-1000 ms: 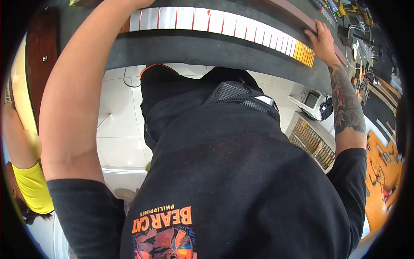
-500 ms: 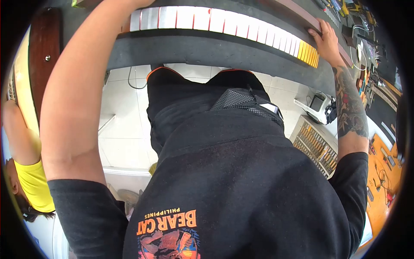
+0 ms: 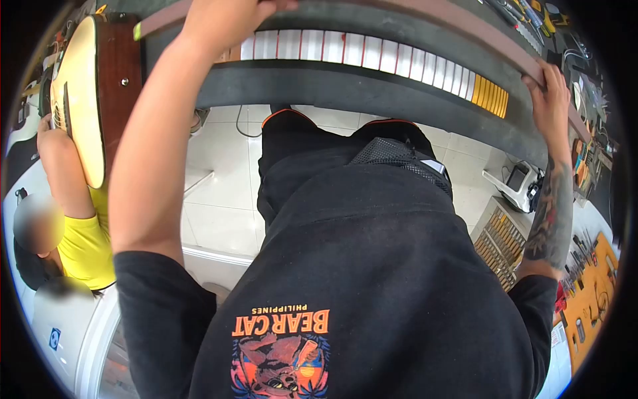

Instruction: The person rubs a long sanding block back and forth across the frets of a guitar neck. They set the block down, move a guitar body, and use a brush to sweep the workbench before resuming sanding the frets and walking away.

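A fretboard (image 3: 359, 50) lies across the dark grey bench in front of me. White strips cover it between thin reddish lines, and its right end is yellow. Just beyond it runs a long brown bar (image 3: 465, 26), whose middle bows out past the top edge of the picture. My right hand (image 3: 550, 93) is closed round the bar toward its right part, thumb on the near side. My left hand (image 3: 262, 8) is partly cut off by the top edge; its curled fingers are at the bar, left of the middle.
At left, a person in a yellow shirt (image 3: 83, 249) has an arm around a guitar (image 3: 119, 100) with a cream top. Hand tools (image 3: 525, 20) lie at the upper right. Below are a drawer case (image 3: 495, 233) and an orange tool board (image 3: 591, 299).
The view has shifted, so the fretboard sits lower and further right. My right hand is further right past the yellow end. More of my left hand and of the guitar shows.
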`<state>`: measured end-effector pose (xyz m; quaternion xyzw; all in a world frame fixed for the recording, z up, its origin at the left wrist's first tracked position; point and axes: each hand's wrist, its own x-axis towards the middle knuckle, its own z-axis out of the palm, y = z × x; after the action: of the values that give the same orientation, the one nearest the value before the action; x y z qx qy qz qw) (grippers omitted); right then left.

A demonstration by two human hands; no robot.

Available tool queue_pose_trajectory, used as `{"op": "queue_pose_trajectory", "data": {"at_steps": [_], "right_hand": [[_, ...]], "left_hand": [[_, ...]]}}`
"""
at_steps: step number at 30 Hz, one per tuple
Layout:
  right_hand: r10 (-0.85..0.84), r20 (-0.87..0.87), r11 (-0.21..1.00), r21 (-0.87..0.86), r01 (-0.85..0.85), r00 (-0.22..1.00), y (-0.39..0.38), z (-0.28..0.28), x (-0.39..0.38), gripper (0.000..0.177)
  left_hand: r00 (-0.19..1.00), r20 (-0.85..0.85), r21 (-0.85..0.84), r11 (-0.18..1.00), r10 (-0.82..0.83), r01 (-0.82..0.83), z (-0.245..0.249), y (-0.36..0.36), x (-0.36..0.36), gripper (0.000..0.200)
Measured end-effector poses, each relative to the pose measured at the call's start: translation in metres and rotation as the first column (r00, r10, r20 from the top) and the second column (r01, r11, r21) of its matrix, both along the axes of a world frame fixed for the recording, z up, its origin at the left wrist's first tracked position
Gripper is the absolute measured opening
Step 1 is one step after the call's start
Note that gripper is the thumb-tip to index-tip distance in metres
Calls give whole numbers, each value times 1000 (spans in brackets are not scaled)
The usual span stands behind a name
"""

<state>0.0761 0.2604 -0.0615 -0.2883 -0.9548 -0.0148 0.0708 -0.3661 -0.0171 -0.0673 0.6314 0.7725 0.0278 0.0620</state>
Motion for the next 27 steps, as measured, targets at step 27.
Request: {"op": "queue_pose_trajectory", "data": {"at_steps": [27], "right_hand": [[-149,32,927,-344,151,988,-78,-26,27,49]], "left_hand": [[997,71,8,1000,-24,23,-31,-48,43,47]]}}
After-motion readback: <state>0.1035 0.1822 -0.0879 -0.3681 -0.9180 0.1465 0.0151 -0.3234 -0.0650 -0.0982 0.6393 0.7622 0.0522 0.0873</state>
